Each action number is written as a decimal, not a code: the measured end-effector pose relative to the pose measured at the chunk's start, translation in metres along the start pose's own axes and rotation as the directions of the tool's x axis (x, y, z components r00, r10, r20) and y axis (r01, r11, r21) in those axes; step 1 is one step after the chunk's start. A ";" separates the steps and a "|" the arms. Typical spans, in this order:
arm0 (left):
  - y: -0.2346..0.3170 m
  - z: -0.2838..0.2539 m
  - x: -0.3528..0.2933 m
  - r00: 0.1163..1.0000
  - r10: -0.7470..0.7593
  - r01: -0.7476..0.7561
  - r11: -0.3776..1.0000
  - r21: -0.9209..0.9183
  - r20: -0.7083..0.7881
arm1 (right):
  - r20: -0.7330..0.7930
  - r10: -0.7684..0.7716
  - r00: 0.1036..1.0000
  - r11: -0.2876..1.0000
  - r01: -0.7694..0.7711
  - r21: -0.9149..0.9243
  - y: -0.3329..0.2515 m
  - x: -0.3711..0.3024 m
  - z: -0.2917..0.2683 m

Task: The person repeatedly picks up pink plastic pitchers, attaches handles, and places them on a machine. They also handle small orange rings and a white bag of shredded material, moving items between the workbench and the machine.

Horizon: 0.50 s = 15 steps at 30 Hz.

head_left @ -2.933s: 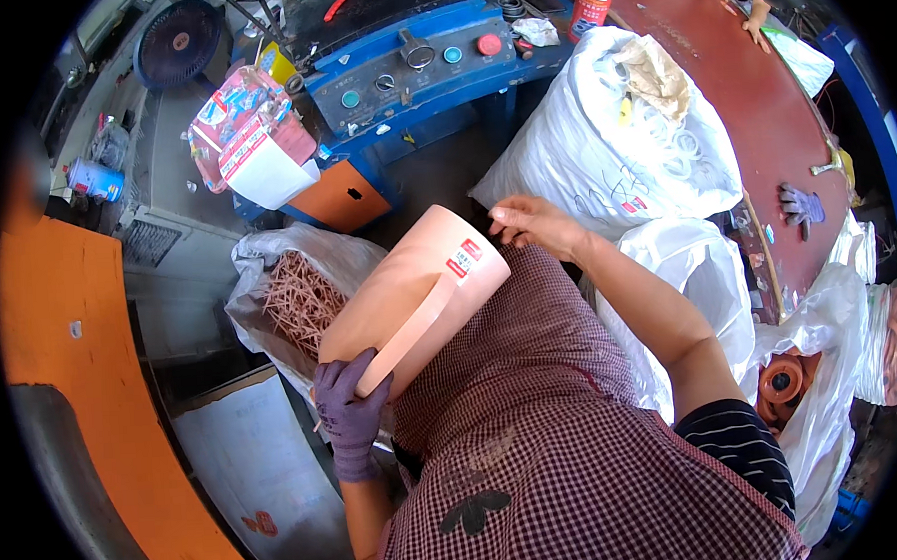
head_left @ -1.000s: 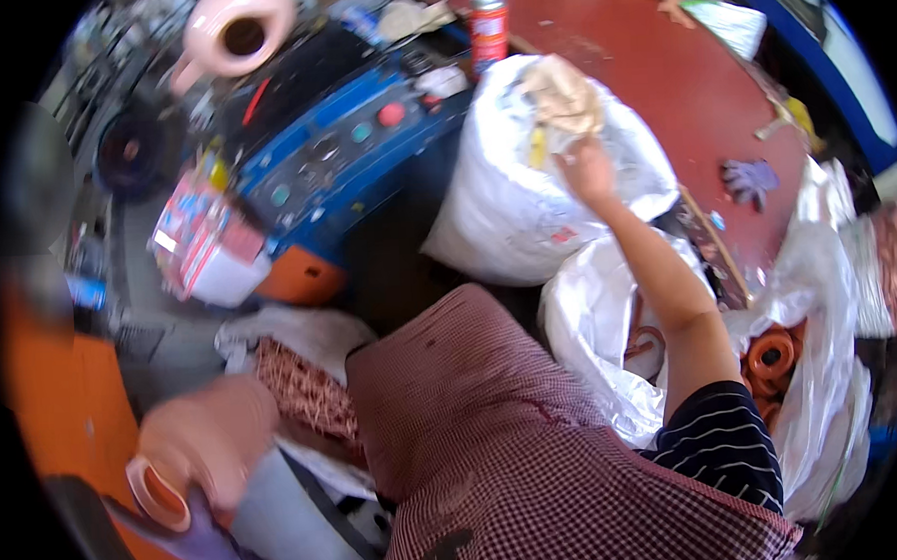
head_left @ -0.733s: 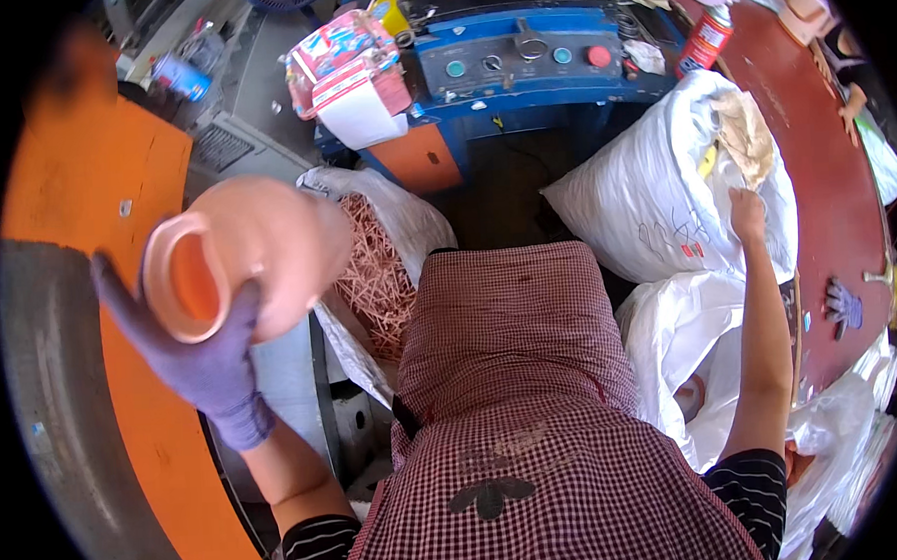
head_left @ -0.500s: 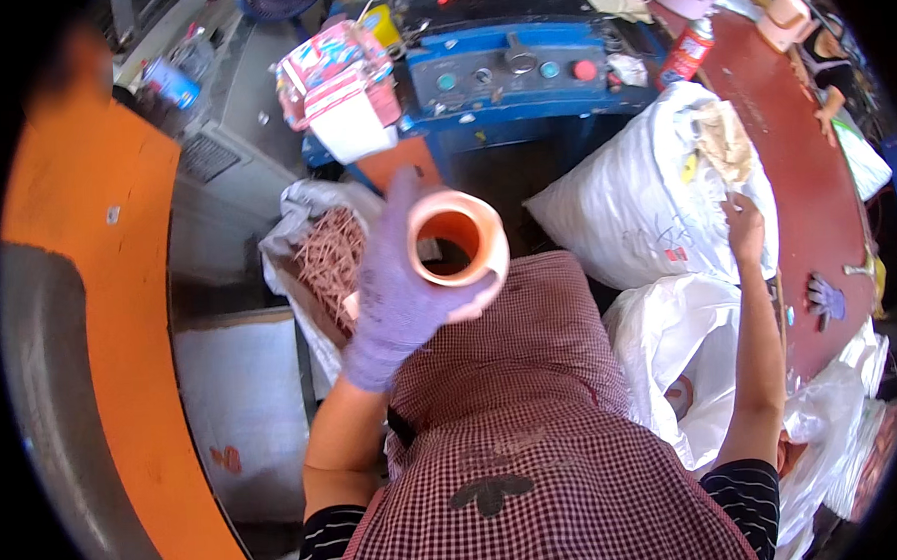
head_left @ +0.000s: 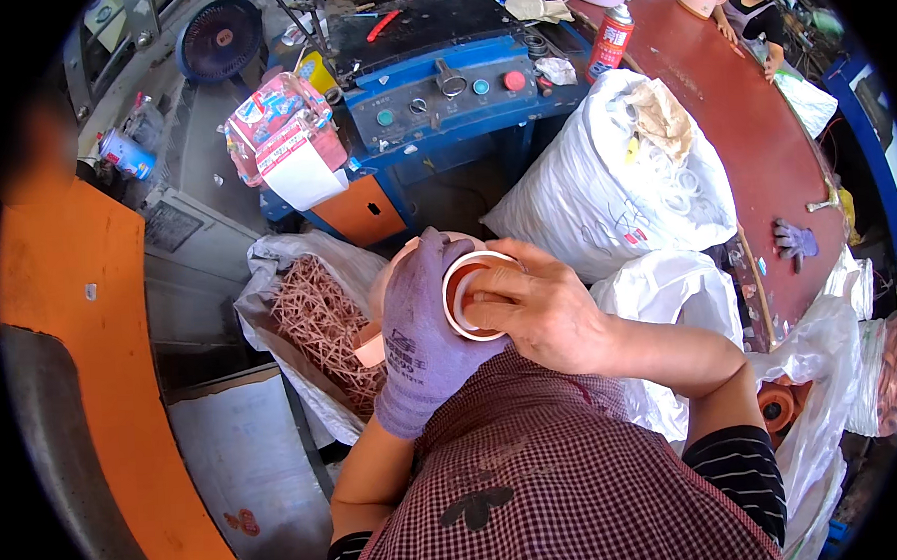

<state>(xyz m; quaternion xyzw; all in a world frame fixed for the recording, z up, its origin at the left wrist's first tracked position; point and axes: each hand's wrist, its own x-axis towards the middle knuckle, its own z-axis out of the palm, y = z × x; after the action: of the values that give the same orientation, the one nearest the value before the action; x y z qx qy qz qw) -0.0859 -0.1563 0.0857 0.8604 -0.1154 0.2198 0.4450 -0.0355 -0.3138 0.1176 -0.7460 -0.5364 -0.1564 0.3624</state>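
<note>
My left hand (head_left: 417, 321), in a purple knit glove, is wrapped round a peach-pink plastic jug (head_left: 383, 280) held above my lap. The jug's round mouth faces up towards me, and its handle sticks out at the left. My bare right hand (head_left: 560, 315) reaches over from the right, with thumb and fingers inside the mouth. They pinch a white ring (head_left: 459, 296), which sits tilted just within the rim. Part of the ring is hidden behind the fingers. More white rings (head_left: 677, 185) lie at the top of a full white sack (head_left: 604, 178).
An open bag of pink plastic scraps (head_left: 320, 316) stands at the left. Ahead is a blue machine with a button panel (head_left: 445, 90). White plastic bags (head_left: 659, 296) and a red-brown table (head_left: 753, 157) with a spare glove (head_left: 795, 242) are at the right. Another person (head_left: 758, 21) works beyond.
My right hand has come from the white sack to the jug's mouth, bringing a white ring. My left hand still holds the jug, now lower. The view has shifted.
</note>
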 end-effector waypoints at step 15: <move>0.006 0.005 0.007 0.989 0.119 -0.130 0.984 0.121 0.092 | 0.700 -0.042 0.713 0.999 0.029 0.031 0.014 0.021 -0.042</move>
<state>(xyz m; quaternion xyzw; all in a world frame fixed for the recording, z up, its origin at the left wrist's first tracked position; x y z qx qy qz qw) -0.0804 -0.1635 0.0906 0.8866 -0.1734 0.2176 0.3695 -0.0083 -0.3313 0.1549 -0.7360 -0.6493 0.1352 0.1360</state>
